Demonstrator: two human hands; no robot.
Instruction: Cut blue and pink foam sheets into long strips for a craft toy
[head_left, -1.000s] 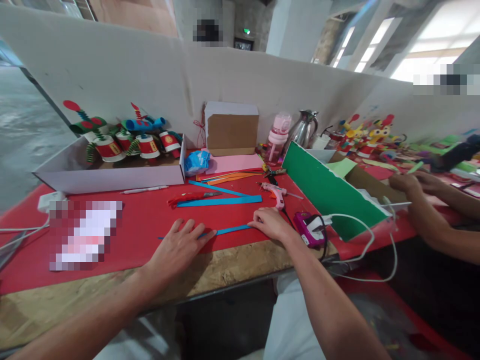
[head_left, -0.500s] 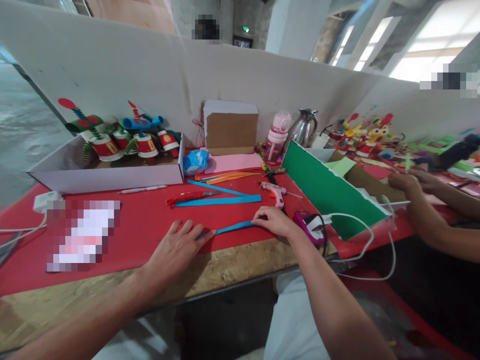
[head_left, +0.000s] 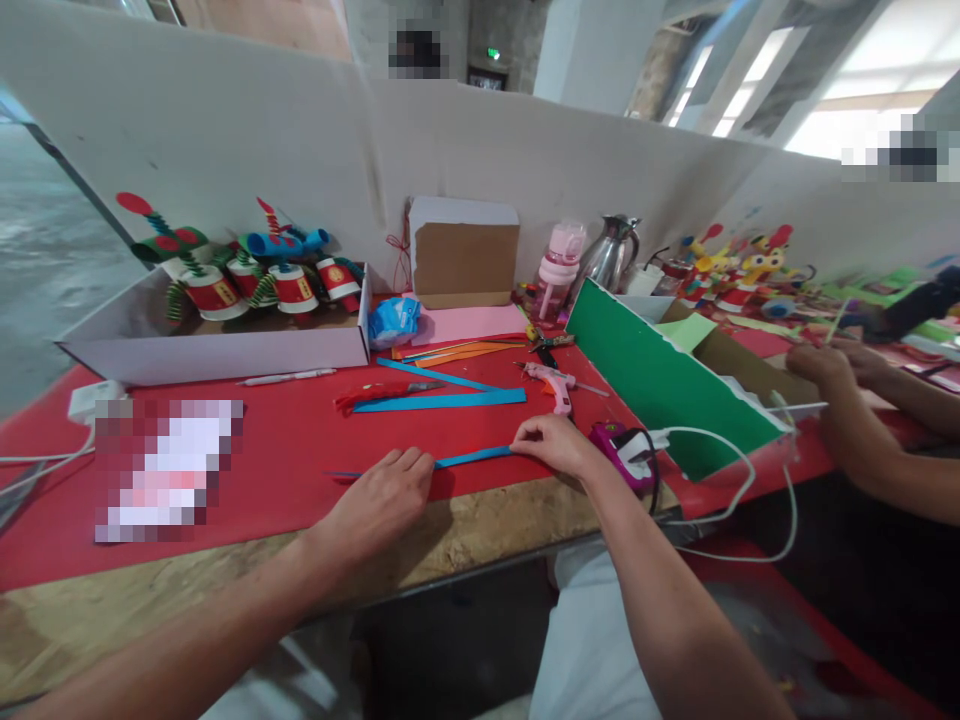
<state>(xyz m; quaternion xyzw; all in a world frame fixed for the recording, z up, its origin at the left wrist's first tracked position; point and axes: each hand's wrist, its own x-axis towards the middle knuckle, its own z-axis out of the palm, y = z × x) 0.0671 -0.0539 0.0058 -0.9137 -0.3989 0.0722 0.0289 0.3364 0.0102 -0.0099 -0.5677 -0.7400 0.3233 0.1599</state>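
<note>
A narrow blue paper strip (head_left: 474, 456) lies across the red table cover near the front edge. The fingers of my left hand (head_left: 394, 490) are curled together over its left part, hiding a stretch of it. My right hand (head_left: 549, 445) pinches the strip's right end between thumb and forefinger. Just beyond, two more blue strips (head_left: 442, 401) meet in a sharp angle at the right, beside a red-handled tool (head_left: 375, 394). Close above my right hand rests a pink glue gun (head_left: 553, 382).
At the back left, a white box (head_left: 217, 357) holds several paper-cup figures. A green-sided box (head_left: 667, 385) and a purple power socket (head_left: 624, 455) with white cables are on the right. Another person's hands (head_left: 832, 365) work beyond. A pixelated flat object (head_left: 176, 470) lies left.
My left hand's fingers have drawn in from a spread pose and curled over the strip. My right hand keeps its pinch on the strip's end.
</note>
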